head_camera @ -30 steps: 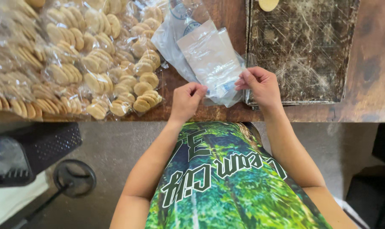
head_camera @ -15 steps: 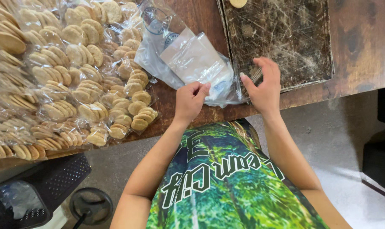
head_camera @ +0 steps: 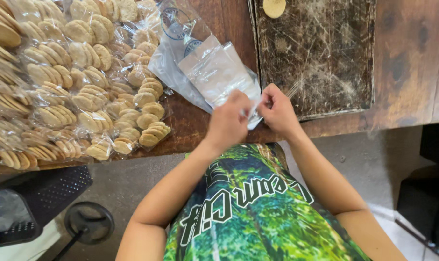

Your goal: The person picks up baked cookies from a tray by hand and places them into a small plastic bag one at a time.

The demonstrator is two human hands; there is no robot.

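Both hands are held close together at the near edge of the tabletop, each pinching the lower edge of a thin, clear plastic bag. The left hand is curled, knuckles up, with fingertips closed on the film; the right hand is closed on the same edge just beside it. The bag is flat, glossy and crinkled, and is laid on top of a small stack of similar empty bags on worn, dark wood. To the right of the bags, a scratched, dark rectangular baking tray is seen, with one round, pale biscuit at its far edge. To the left, sealed clear packets of round, golden biscuits are piled in overlapping rows.
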